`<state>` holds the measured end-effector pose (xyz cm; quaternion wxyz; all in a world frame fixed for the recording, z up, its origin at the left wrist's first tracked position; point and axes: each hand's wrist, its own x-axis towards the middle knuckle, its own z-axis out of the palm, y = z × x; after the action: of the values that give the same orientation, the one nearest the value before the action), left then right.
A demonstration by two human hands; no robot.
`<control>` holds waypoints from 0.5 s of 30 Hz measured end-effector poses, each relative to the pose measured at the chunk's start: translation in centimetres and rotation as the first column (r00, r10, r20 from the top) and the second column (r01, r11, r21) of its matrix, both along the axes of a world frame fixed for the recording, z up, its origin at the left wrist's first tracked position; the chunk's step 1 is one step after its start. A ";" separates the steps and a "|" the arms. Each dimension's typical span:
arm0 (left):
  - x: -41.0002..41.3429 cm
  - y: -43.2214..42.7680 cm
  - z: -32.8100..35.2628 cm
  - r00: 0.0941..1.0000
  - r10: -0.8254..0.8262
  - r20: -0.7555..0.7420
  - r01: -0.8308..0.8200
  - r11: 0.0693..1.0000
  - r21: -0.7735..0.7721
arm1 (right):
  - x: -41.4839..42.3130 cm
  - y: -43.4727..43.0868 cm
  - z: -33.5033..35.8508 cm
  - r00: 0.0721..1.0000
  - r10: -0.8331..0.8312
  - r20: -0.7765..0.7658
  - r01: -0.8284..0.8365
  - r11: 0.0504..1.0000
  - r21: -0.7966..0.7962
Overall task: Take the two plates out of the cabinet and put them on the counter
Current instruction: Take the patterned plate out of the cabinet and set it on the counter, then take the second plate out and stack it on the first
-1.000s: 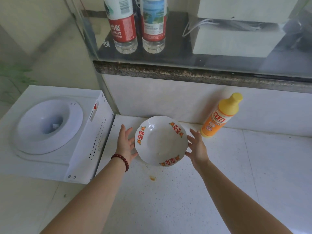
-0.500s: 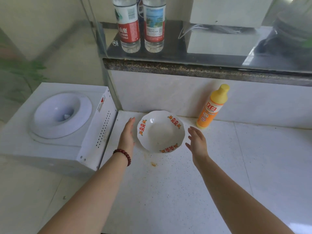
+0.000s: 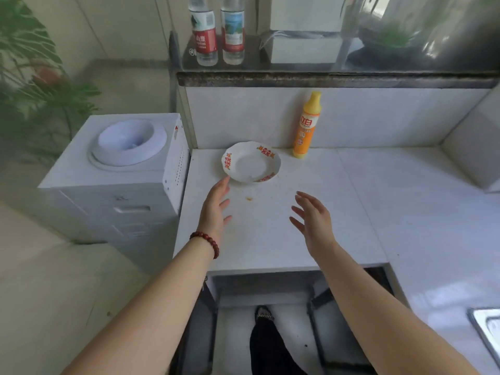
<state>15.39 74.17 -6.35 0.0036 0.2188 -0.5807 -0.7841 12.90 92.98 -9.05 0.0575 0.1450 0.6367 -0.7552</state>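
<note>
A white plate [image 3: 250,162] with red and orange rim marks rests flat on the white counter [image 3: 338,212], near its back left corner. My left hand [image 3: 216,207], with a red bead bracelet at the wrist, hovers open just in front of the plate, fingertips close to its rim. My right hand [image 3: 313,220] is open too, farther back and to the right, above bare counter. Below the counter's front edge the open cabinet [image 3: 262,290] shows a dark inside; no second plate is visible there.
An orange dish-soap bottle [image 3: 305,125] stands upright right of the plate by the back wall. A white water dispenser [image 3: 121,163] adjoins the counter's left side. Two water bottles [image 3: 216,31] stand on the dark ledge above. A sink corner [image 3: 487,331] shows at lower right.
Both hands let go of the plate, which now lies on the counter, and drew back toward me. The camera pulled back, revealing the cabinet opening below.
</note>
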 end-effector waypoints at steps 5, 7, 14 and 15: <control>6.8 1.6 0.2 0.995 -0.091 -0.037 0.090 0.996 -0.022 | 7.7 1.5 0.8 0.999 -0.032 -0.018 0.032 0.999 -0.010; 8.8 2.3 0.2 0.991 -0.124 -0.046 0.123 0.992 -0.028 | 9.9 2.1 0.9 0.999 -0.053 -0.011 0.053 0.998 -0.015; 12.4 4.9 -0.2 0.979 -0.197 -0.049 0.196 0.980 -0.017 | 14.9 4.6 0.2 0.995 -0.098 -0.002 0.098 0.995 -0.018; 12.7 5.4 -0.3 0.977 -0.208 -0.045 0.207 0.978 -0.014 | 15.3 5.0 0.1 0.995 -0.105 0.004 0.105 0.994 -0.026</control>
<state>28.05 79.59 -6.65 -0.0637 0.1388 -0.6039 -0.7823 28.17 98.01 -8.99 0.0204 0.1783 0.6184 -0.7651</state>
